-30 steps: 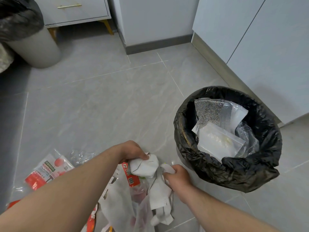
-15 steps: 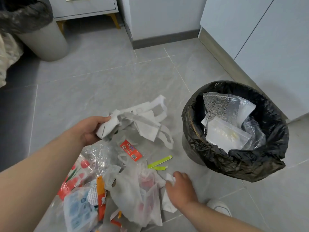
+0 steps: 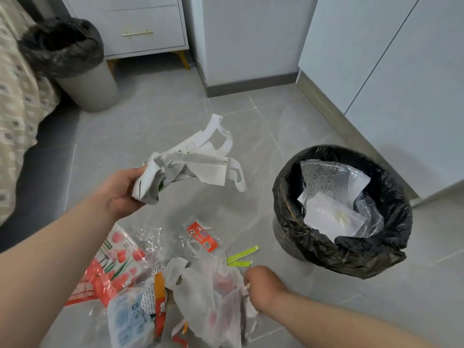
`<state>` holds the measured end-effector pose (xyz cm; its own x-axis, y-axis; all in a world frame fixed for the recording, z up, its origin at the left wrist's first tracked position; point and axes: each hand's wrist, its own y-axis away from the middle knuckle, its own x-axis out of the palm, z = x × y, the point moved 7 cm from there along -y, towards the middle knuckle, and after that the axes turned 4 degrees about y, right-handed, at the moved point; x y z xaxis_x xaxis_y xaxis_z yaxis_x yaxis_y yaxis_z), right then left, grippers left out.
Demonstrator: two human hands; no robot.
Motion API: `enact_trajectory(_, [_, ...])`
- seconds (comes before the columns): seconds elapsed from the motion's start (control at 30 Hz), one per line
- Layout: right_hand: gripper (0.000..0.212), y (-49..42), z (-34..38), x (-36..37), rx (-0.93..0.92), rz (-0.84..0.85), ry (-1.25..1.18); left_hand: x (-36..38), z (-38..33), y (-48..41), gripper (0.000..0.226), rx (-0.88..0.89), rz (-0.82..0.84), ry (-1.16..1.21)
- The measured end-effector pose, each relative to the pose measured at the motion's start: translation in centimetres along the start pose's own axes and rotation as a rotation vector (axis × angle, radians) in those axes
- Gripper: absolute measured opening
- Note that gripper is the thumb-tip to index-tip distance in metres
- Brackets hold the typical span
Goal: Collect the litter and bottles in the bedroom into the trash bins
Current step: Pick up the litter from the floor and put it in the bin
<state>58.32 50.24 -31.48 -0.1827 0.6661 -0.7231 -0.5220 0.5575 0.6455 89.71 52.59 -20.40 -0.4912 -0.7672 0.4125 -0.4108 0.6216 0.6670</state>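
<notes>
Left hand [image 3: 120,194] is clenched on a crumpled white bag [image 3: 190,164], held above the floor left of the near trash bin [image 3: 313,237], straps trailing binward. Right hand [image 3: 263,287], nearer the bin, pinches floor litter [image 3: 208,295].

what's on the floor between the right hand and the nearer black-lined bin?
Head view: two yellow-green paper strips beside the right hand; beyond them bare grey tile up to the black-lined bin.

A crumpled white fabric bag [image 3: 187,167] is held above the floor by the left hand [image 3: 120,192]. A thin white plastic bag [image 3: 213,292] in the near litter pile is gripped by the right hand [image 3: 263,287]. A black-lined bin [image 3: 351,247] holding clear packaging is seen at right.
</notes>
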Motion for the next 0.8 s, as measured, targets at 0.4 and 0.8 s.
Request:
enact_trajectory(0.4, [0.007,13.5,-5.1,-28.2,-0.086,-0.340,-0.556,18.5,-0.1,11.3,0.021,0.059,0.237,-0.020])
enact_trajectory(0.8, [0.025,13.3,-22.2,-30.7,0.299,-0.495,-0.719,30.9,10.5,9.7,0.020,0.249,-0.037,-0.782])
